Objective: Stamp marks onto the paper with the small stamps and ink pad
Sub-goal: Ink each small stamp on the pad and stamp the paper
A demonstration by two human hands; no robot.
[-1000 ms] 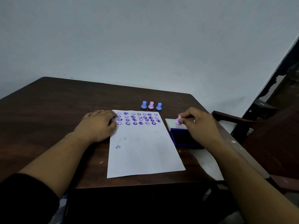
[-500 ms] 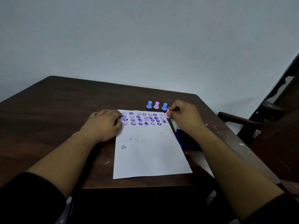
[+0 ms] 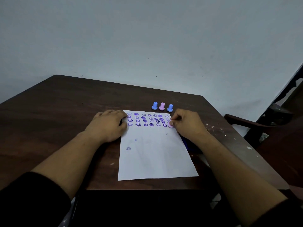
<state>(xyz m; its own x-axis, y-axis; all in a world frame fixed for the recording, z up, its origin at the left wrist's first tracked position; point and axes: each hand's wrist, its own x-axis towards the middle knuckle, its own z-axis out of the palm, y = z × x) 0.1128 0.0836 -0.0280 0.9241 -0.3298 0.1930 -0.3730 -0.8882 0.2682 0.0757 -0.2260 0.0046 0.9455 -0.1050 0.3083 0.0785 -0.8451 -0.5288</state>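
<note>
Dim, flat, bluish illumination; no distinct light source or glare. Shadows soft and faint. Near foreground falls almost black. Wide-angle distortion bends the edges. Focus acceptable, detail slightly soft.

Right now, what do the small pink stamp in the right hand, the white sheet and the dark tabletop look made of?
Small pink stamp: likely moulded plastic, smooth, uniform pastel colour. White sheet: thin matte paper, lies flat, takes purple ink. Dark tabletop: looks like brown wood or veneer, faint grain, pale chips near its right edge; cannot tell which.
</note>
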